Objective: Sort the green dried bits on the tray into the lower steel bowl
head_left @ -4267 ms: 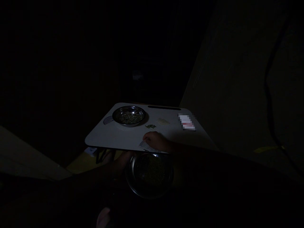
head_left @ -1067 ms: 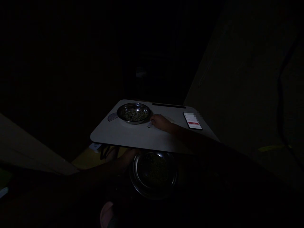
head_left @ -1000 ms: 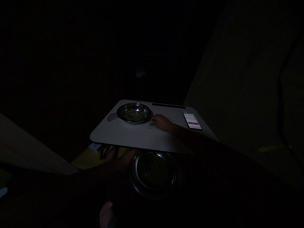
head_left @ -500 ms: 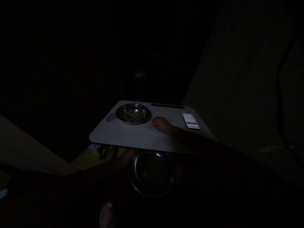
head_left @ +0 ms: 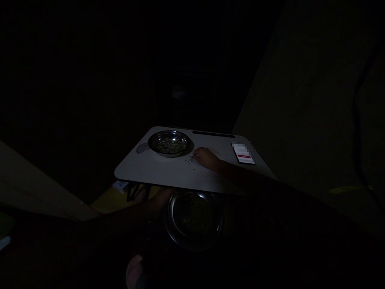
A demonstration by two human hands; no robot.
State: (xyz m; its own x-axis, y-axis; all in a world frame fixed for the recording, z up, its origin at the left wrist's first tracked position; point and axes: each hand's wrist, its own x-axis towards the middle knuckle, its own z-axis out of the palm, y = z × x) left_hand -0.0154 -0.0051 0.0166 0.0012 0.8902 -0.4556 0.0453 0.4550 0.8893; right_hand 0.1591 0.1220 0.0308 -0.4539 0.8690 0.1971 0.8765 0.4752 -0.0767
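Darkness blurred the left hand beside the lower bowl, below the near edge of the worktop; its fingers were hidden, so their grip could not be told. The right hand reached in from the right, bent low, fingers pinched on a pale piece, too dim to identify, among scattered dark grains near the upper bowl, its greenish contents indistinct.
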